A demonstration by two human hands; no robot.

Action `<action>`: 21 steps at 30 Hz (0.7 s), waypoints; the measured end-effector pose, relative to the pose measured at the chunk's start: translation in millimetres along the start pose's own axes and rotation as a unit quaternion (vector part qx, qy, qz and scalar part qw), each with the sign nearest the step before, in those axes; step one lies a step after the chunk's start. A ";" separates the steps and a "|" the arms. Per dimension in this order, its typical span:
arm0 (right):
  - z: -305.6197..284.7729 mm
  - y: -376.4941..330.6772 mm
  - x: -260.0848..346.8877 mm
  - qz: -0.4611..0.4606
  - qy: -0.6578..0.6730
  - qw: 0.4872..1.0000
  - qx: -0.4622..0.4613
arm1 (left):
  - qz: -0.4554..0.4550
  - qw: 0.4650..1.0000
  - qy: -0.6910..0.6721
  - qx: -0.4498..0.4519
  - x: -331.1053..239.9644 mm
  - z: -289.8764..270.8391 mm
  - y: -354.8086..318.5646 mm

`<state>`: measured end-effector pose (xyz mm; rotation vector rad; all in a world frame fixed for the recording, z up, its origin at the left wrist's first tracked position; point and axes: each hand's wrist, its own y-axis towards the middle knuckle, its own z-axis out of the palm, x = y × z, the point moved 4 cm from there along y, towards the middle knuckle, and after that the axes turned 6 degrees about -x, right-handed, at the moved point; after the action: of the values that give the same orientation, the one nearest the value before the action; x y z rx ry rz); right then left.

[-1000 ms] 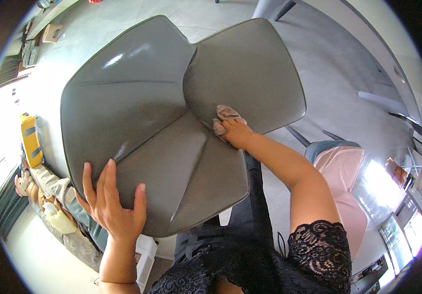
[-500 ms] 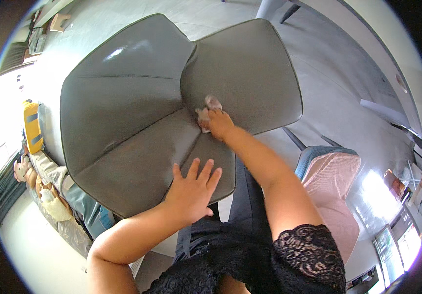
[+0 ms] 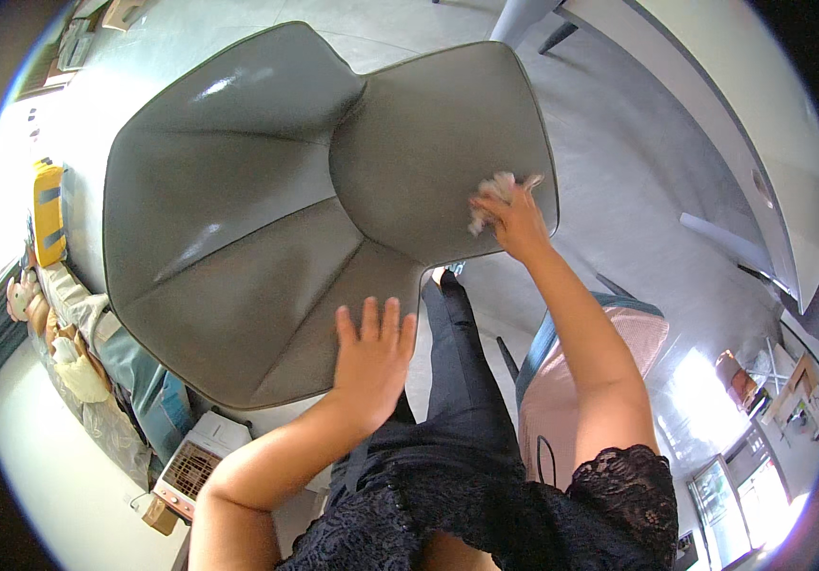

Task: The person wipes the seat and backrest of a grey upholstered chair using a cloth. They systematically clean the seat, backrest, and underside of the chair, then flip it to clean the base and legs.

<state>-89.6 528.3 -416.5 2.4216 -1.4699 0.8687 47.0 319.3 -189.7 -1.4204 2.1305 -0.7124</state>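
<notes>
A large grey-brown padded chair with stitched seams fills the middle of the view, its wide backrest on the left and its seat on the right. My right hand presses a crumpled, pale pinkish cloth against the seat close to its right edge; motion blurs the cloth a little. My left hand lies flat with fingers spread on the lower part of the backrest, holding nothing.
Beside my right forearm stands a pink-and-blue chair. A white table curves along the upper right. At the left are a yellow case, soft toys and a small white heater-like appliance.
My right hand has carried the cloth rightward across the seat, from the crease by the backrest toward the outer edge. My left hand stays on the backrest. The view has shifted slightly.
</notes>
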 end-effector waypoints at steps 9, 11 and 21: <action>106.9 -16.7 46.8 -0.049 -0.118 0.990 -0.061 | -0.031 0.997 0.028 0.059 -22.1 53.0 25.4; 98.2 -46.6 53.1 -0.116 -0.112 0.987 0.020 | -0.027 0.997 0.031 0.058 -18.8 55.2 21.5; 82.8 -34.9 30.6 0.197 -0.086 0.977 0.017 | -0.001 0.996 0.080 -0.032 19.2 64.0 -4.5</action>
<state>-17.2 486.6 -461.6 2.3156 -2.0625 0.7699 84.5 289.9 -236.6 -1.4424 2.2913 -0.7893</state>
